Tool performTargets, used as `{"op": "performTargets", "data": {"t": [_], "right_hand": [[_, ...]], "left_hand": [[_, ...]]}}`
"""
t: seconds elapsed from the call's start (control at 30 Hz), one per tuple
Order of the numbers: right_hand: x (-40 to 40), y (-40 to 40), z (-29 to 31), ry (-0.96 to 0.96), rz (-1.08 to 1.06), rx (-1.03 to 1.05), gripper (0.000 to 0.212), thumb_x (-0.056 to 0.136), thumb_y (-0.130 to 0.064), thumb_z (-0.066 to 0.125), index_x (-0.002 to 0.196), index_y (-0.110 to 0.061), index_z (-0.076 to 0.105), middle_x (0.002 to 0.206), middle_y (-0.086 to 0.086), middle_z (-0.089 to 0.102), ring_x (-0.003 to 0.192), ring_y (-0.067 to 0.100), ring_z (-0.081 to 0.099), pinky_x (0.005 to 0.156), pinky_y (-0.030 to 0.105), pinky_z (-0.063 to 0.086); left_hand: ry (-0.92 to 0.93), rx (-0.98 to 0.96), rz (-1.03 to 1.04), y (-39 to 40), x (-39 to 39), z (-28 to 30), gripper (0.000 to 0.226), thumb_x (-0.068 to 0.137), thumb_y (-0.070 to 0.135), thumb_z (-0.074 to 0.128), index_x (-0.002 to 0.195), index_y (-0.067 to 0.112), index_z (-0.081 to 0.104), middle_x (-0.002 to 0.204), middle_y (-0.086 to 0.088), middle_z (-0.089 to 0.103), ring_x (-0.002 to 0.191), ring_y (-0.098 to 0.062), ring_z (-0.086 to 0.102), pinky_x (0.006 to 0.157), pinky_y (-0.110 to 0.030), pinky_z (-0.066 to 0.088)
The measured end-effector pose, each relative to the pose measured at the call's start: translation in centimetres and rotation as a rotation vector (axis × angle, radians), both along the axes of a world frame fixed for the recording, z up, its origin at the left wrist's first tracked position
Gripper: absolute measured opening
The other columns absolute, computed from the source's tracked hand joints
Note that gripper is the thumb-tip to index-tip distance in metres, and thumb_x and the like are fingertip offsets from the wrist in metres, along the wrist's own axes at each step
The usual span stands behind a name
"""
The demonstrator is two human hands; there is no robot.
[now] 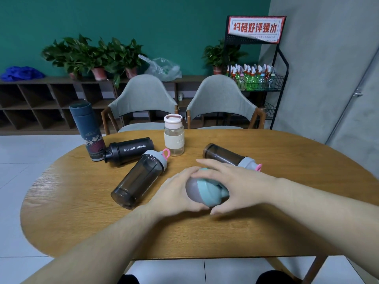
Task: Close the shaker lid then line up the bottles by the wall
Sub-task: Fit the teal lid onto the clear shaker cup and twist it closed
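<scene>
- Shaker (205, 190) with teal lid (209, 186): near centre of table (82, 212), tipped on its side between both hands.
- We read it as light, empty-looking, stiff smooth plastic; could slip or roll.
- Left hand (176, 191) wraps the grey body, right hand (235, 183) curls over the lid end; both clasped on it. We'd hold the body and press the lid.
- Lying to the left: smoky bottle (139, 179), black sport bottle (128, 150). Far right lies another (227, 155).
- Upright at far side: glass bottle (174, 135), dark flask (87, 130).
</scene>
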State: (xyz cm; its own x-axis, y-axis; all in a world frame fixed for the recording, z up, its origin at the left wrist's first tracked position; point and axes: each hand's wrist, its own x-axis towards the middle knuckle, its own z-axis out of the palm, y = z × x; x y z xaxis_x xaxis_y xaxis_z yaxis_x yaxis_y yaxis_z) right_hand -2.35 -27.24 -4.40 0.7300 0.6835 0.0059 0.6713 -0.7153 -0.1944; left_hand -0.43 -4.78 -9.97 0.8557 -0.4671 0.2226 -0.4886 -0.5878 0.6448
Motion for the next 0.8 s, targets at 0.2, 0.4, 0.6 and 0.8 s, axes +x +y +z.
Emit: {"op": "performTargets", "data": {"t": [0.2, 0.4, 0.6, 0.8], "right_hand": [[0.0, 0.4, -0.6, 0.041, -0.103, 0.144, 0.07, 0.083, -0.055, 0.072, 0.143, -0.039, 0.038, 0.142, -0.015, 0.034, 0.122, 0.007, 0.05, 0.098, 0.026, 0.047], [0.0, 2.5, -1.1, 0.473, -0.623, 0.509, 0.052, 0.088, -0.064, 0.062, 0.124, -0.034, 0.04, 0.108, 0.002, 0.062, 0.075, 0.017, 0.068, 0.072, 0.036, 0.063], [-0.4, 0.7, -0.2, 0.352, -0.288, 0.346, 0.088, 0.08, -0.069, 0.069, 0.151, -0.052, 0.02, 0.162, -0.014, 0.023, 0.145, 0.009, 0.035, 0.112, 0.028, 0.036], [-0.2, -0.5, 0.6, -0.106, 0.103, 0.128, 0.085, 0.086, -0.058, 0.071, 0.156, -0.039, 0.027, 0.16, -0.01, 0.028, 0.142, 0.012, 0.04, 0.116, 0.034, 0.038]], "left_hand": [[-0.016, -0.002, 0.004, 0.0, -0.5, 0.0, 0.095, 0.06, 0.058, 0.086, 0.141, 0.035, 0.043, 0.133, 0.017, 0.058, 0.121, -0.004, 0.055, 0.104, -0.035, 0.046], [-0.108, 0.06, 0.024, -0.5, -0.8, -0.3, 0.096, 0.059, 0.06, 0.085, 0.143, 0.036, 0.044, 0.136, 0.018, 0.057, 0.121, -0.005, 0.053, 0.104, -0.03, 0.04], [0.042, 0.042, -0.043, 0.0, 0.0, 0.8, 0.099, 0.057, 0.053, 0.09, 0.142, 0.034, 0.043, 0.134, 0.019, 0.057, 0.121, -0.001, 0.055, 0.106, -0.032, 0.044], [0.133, -0.015, -0.105, 0.1, 0.3, 2.4, 0.091, 0.059, 0.04, 0.095, 0.135, 0.034, 0.047, 0.125, 0.022, 0.06, 0.115, 0.006, 0.057, 0.1, -0.027, 0.049]]}}
